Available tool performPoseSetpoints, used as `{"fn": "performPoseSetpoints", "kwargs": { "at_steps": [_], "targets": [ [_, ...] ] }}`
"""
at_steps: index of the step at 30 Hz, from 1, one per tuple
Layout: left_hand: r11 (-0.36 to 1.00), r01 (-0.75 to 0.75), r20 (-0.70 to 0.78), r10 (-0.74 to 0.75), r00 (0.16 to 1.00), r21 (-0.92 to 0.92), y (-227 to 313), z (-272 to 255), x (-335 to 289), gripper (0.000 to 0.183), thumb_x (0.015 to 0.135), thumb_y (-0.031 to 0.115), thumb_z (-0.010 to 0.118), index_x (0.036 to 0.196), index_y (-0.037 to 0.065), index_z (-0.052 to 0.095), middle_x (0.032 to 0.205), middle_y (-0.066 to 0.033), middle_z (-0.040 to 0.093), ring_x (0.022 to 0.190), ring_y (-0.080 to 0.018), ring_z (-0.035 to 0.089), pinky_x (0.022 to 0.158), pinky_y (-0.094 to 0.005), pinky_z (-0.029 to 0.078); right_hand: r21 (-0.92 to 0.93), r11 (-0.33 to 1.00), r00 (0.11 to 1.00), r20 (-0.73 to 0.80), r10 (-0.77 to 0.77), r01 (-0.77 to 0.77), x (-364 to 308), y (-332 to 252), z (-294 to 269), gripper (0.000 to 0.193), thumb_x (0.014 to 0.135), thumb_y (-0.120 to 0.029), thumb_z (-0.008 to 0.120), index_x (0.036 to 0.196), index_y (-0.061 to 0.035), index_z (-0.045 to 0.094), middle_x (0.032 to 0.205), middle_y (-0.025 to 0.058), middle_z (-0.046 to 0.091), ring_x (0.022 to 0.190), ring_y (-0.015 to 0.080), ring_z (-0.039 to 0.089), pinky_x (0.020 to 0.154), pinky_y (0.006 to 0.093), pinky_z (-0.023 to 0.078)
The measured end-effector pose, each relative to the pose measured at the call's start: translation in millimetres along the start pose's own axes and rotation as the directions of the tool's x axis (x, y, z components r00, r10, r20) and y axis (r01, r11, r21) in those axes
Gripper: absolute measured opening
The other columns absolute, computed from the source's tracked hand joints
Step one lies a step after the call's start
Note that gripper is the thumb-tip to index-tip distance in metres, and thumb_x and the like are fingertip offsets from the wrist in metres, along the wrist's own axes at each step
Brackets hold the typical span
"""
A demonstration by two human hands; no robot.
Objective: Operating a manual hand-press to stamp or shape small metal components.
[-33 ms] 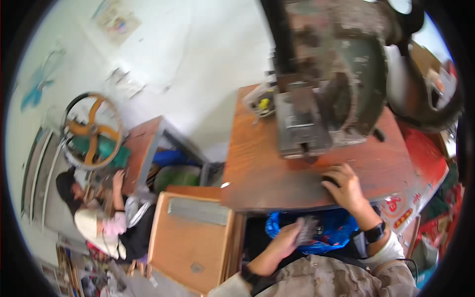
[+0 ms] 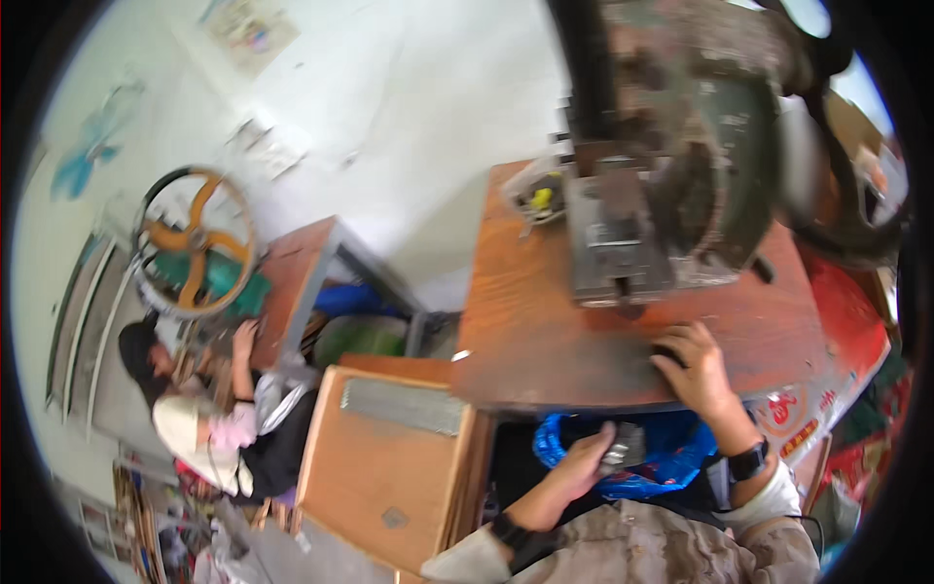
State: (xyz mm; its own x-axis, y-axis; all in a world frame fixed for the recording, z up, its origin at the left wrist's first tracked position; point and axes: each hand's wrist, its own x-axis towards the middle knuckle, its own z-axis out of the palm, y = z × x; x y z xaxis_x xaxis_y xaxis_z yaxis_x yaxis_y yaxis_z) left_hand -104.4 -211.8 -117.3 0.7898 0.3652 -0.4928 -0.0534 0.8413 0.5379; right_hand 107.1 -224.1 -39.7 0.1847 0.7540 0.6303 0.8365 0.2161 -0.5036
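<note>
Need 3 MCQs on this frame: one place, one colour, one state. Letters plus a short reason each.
1. Where does the right hand rest?
A. on the wooden table
B. on the spoked wheel
C. on the floor

2. What colour is the bag under the table edge?
A. yellow
B. blue
C. white

3. What is the left hand doing?
A. lying flat and empty
B. holding small grey metal pieces
C. gripping the machine

Answers: 1 A, the palm lies on the table top before the machine; 2 B, the plastic is bright blue; 3 B, the fingers curl round the grey pieces over the bag.
</note>
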Motion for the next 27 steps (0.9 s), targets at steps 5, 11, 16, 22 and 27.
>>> {"fn": "performPoseSetpoints", "kwargs": {
  "at_steps": [5, 11, 16, 22, 27],
  "targets": [
    [0.339, -0.114, -0.147, 0.655, 0.742, 0.934, 8.3, -69.9, -29.1, 0.03, 0.086, 0.025, 0.062, 0.102, -0.001, 0.064, 0.086, -0.0149, 0.067, 0.08, -0.0223, 0.065, 0.072, -0.0322, 0.05, 0.012, 1.0, 0.996, 0.094, -0.012, 0.011, -0.2, -1.5, -1.7, 0.02, 0.068, -0.002, 0.069, 0.087, 0.0008, 0.065, 0.091, 0.0152, 0.062, 0.089, 0.0337, 0.056, 0.078, 0.0399, 0.047],
    [0.345, 0.656, -0.385, 0.919, -0.09, 0.671, 145.8, -257.2, -162.3, 0.052, 0.089, 0.031, 0.052, 0.124, -0.006, 0.049, 0.124, -0.0308, 0.049, 0.119, -0.0386, 0.046, 0.1, -0.0482, 0.035, -0.051, 0.999, 0.991, 0.133, 0.018, -0.011, -0.3, -7.7, 5.2, 0.02, 0.066, 0.0, 0.067, 0.085, 0.0034, 0.063, 0.091, 0.0156, 0.059, 0.092, 0.034, 0.054, 0.081, 0.0396, 0.045],
    [0.523, 0.678, -0.698, 0.716, -0.02, 0.516, 200.3, -323.1, -186.6, 0.063, 0.092, 0.042, 0.046, 0.133, -0.004, 0.041, 0.148, -0.0256, 0.019, 0.14, -0.0337, 0.013, 0.105, -0.0615, 0.021, -0.112, 0.992, 0.987, 0.14, 0.077, -0.062, 1.8, -11.8, 10.9, 0.018, 0.067, 0.0, 0.065, 0.084, 0.0045, 0.061, 0.09, 0.016, 0.055, 0.091, 0.0342, 0.052, 0.081, 0.0403, 0.043],
    [0.447, 0.64, -0.673, 0.724, 0.151, 0.625, 211.4, -331.5, -190.8, 0.05, 0.089, 0.031, 0.056, 0.124, -0.005, 0.052, 0.12, -0.0244, 0.057, 0.114, -0.0367, 0.054, 0.093, -0.0444, 0.044, -0.144, 0.989, 0.987, 0.154, 0.049, -0.027, 1.1, -10.2, 12.5, 0.018, 0.068, 0.001, 0.063, 0.085, 0.0048, 0.058, 0.092, 0.0166, 0.053, 0.092, 0.0346, 0.051, 0.081, 0.0405, 0.043],
    [0.555, 0.314, -0.62, 0.765, 0.171, 0.771, 219.3, -349.6, -211.3, 0.039, 0.083, 0.021, 0.067, 0.111, -0.006, 0.061, 0.099, -0.0185, 0.068, 0.088, -0.0273, 0.066, 0.078, -0.0336, 0.05, -0.164, 0.985, 0.986, 0.149, 0.072, -0.048, 2.0, -10.6, 15.0, 0.018, 0.067, 0.002, 0.062, 0.084, 0.0042, 0.057, 0.092, 0.0166, 0.053, 0.088, 0.0344, 0.05, 0.08, 0.0408, 0.042]
  ]
}}
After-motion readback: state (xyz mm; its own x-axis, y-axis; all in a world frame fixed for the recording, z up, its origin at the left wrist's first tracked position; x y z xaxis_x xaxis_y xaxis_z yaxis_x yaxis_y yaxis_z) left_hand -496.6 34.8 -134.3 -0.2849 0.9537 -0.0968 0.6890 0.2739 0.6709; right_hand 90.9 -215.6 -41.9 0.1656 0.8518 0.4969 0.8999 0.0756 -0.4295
